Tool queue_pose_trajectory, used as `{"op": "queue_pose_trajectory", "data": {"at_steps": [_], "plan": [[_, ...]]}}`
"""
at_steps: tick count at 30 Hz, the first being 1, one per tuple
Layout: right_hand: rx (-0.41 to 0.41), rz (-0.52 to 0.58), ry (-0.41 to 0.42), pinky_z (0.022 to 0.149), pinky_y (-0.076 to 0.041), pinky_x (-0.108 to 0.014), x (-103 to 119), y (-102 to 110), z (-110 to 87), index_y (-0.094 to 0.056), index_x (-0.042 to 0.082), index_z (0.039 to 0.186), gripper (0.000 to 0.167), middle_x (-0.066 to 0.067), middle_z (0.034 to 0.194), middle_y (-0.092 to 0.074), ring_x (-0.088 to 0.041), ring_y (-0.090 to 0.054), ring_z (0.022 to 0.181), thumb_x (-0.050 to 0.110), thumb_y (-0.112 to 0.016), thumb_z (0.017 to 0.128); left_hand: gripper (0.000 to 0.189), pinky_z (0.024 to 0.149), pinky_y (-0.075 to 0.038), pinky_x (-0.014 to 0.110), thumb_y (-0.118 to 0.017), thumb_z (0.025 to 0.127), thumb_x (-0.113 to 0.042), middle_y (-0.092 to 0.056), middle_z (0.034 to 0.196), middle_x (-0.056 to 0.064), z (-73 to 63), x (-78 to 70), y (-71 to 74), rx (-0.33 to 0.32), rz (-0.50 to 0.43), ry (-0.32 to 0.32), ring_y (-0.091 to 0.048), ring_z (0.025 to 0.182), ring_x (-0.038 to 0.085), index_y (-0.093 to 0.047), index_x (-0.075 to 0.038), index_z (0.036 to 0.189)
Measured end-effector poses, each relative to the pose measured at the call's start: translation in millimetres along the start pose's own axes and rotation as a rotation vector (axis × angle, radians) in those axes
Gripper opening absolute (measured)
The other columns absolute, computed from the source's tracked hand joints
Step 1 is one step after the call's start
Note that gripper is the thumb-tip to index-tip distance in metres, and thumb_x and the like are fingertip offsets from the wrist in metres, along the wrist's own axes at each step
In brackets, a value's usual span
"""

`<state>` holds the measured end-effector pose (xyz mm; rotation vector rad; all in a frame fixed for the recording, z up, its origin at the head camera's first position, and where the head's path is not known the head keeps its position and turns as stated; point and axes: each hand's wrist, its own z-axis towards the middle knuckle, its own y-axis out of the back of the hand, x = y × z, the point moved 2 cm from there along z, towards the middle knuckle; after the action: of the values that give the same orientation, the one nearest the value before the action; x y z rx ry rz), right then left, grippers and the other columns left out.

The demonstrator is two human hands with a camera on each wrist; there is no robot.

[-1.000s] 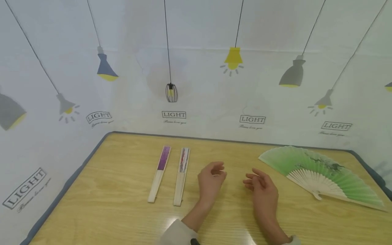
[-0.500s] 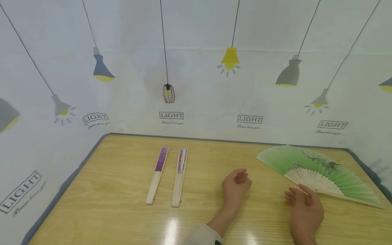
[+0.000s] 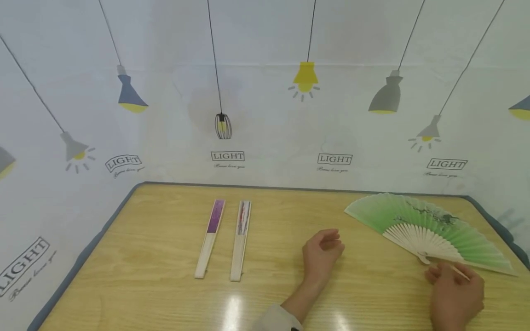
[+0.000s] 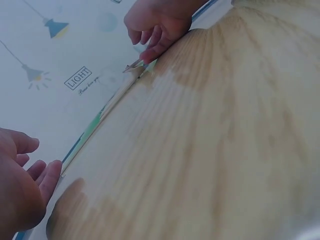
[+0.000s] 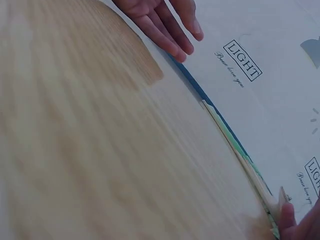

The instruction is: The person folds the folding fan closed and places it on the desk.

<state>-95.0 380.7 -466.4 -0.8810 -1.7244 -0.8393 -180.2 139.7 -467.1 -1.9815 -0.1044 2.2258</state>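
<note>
An unfolded green folding fan (image 3: pixel 430 230) with pale wooden ribs lies at the right of the table. My right hand (image 3: pixel 457 294) is at its pivot end, fingers loosely bent. In the left wrist view a digit of the right hand (image 4: pixel 157 30) meets the fan's near edge (image 4: pixel 97 120), and the other fingers stand apart; contact is hard to confirm. My left hand (image 3: pixel 323 257) hovers left of the fan, relaxed and holding nothing. Two folded fans lie on the left: one with a purple end (image 3: pixel 210 239), the other with a white and red patterned end (image 3: pixel 241 241).
The wooden table (image 3: pixel 145 239) has a dark blue edge along its back and sides. A white wall covering (image 3: pixel 265 105) printed with lamps and "LIGHT" labels rises behind it and on both sides.
Both hands have moved right from the middle of the table. The right hand has reached the green fan's pivot end; the left follows and stops short of the fan. All fans stay put.
</note>
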Motion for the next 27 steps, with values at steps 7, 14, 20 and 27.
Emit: {"op": "queue_pose_trajectory", "data": {"at_steps": [7,14,20,27], "plan": [[0.021,0.061,-0.093,0.048,-0.056,-0.019,6,-1,12.0,-0.027,0.029,0.137,0.053,0.011,0.074,-0.057,-0.009,-0.066,0.055,0.032,-0.058,0.094,0.026,0.070,-0.058,0.019,-0.073,0.077,0.007,-0.069,0.097,0.008,-4.6,1.7,-10.9,0.031,-0.046,0.037,-0.065,0.084,0.013,-0.070,-0.002,0.102],[-0.007,0.115,-0.108,0.042,-0.051,-0.019,12,-9,15.4,-0.028,0.030,0.129,0.056,0.009,0.065,-0.059,-0.012,-0.062,0.047,0.029,-0.066,0.088,0.023,0.067,-0.057,0.017,-0.073,0.076,0.008,-0.070,0.091,0.004,-10.2,-0.1,-20.4,0.022,0.012,0.081,-0.065,0.078,0.009,-0.071,-0.003,0.096],[-0.081,0.064,-0.078,0.045,-0.049,-0.011,14,-15,14.2,-0.040,0.033,0.115,0.044,0.010,0.083,-0.055,0.000,-0.057,0.053,0.024,-0.070,0.085,0.023,0.067,-0.056,0.016,-0.073,0.075,0.007,-0.070,0.090,0.001,-10.1,0.7,-21.6,0.020,0.034,0.084,-0.064,0.076,0.006,-0.072,-0.005,0.094],[-0.126,0.182,-0.108,0.049,-0.052,-0.011,12,-20,15.6,-0.046,0.031,0.106,0.043,0.002,0.103,-0.049,0.003,-0.057,0.059,0.010,-0.073,0.081,0.022,0.066,-0.056,0.016,-0.072,0.075,0.009,-0.070,0.088,0.001,-9.6,0.7,-20.8,0.010,0.045,0.087,-0.064,0.074,0.006,-0.072,-0.005,0.092]]}}
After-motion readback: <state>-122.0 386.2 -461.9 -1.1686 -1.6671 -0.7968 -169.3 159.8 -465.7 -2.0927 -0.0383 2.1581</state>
